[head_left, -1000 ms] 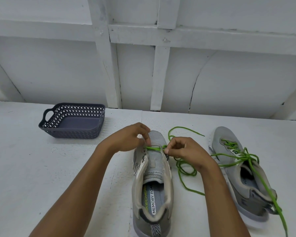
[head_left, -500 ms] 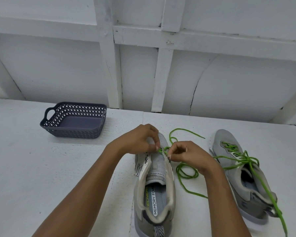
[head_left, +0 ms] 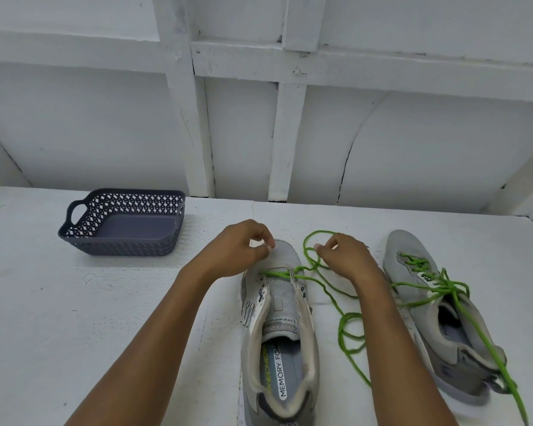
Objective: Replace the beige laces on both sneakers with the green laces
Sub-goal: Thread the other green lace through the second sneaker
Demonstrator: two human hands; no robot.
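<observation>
Head view: right hand [head_left: 345, 259] pinches green cord lace [head_left: 340, 333] beside grey mesh sneaker [head_left: 282, 305]. Left hand [head_left: 237, 250] curled over its toe; hold unclear.

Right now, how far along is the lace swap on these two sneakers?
Done: the sneaker on the right is threaded in green, ends loose. In hand: the middle sneaker has one bar of green lace across its lowest eyelets; the right hand pinches that lace, the left hand hovers curled at the toe. Left: threading the remaining eyelets. No beige laces are in view.
</observation>
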